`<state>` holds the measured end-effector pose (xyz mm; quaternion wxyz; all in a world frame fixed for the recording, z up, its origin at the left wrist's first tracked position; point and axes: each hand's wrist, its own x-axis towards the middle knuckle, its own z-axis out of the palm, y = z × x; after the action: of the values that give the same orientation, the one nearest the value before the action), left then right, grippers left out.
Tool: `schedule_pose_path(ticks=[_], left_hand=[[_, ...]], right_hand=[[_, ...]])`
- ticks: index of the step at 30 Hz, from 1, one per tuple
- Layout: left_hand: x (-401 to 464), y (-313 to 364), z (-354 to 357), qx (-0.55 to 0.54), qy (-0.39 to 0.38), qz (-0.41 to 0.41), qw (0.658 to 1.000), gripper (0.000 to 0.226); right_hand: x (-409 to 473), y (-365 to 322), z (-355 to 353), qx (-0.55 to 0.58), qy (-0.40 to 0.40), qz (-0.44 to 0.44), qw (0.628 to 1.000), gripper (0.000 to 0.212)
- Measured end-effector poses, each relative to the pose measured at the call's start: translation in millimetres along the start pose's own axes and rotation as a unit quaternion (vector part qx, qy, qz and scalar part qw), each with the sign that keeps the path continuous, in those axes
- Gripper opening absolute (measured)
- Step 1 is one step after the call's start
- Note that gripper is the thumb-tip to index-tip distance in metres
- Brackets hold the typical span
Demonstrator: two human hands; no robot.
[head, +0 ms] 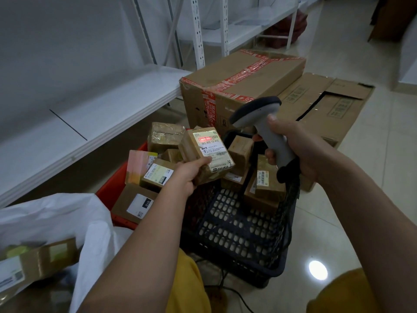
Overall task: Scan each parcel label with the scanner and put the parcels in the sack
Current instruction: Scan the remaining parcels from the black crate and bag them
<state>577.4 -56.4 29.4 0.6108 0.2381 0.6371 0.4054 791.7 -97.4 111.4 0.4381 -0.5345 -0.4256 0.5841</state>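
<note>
Two hands share the work: the left hand (188, 175) pinches a small taped parcel (206, 155) by its lower corner, thumb on the label (213, 152), fingers wrapped beneath; the right hand (300, 152) curls its fingers around the scanner (261, 123) grip. A red beam lies across the top barcode. That glossy tape looks slippery, so such a corner grip could let the blocky parcel tip into the black basket (243, 233); gloss may also spoil the read. Other brown, tape-wrapped parcels crowd the perforated basket and the red crate (112, 188). The crinkled white sack (67, 218) gapes at lower left, holding a boxed parcel.
</note>
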Motion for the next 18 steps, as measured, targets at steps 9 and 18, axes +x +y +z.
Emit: schedule_pose_path(ticks=[9, 18], left_hand=[[-84, 46, -52, 0.038, -0.001, 0.097, 0.995, 0.037], [-189, 82, -207, 0.040, 0.099, 0.142, 0.984, 0.024]], right_hand=[[-17, -15, 43, 0.037, 0.010, 0.019, 0.999, 0.043], [-42, -32, 104, 0.002, -0.059, -0.009, 0.998, 0.033]])
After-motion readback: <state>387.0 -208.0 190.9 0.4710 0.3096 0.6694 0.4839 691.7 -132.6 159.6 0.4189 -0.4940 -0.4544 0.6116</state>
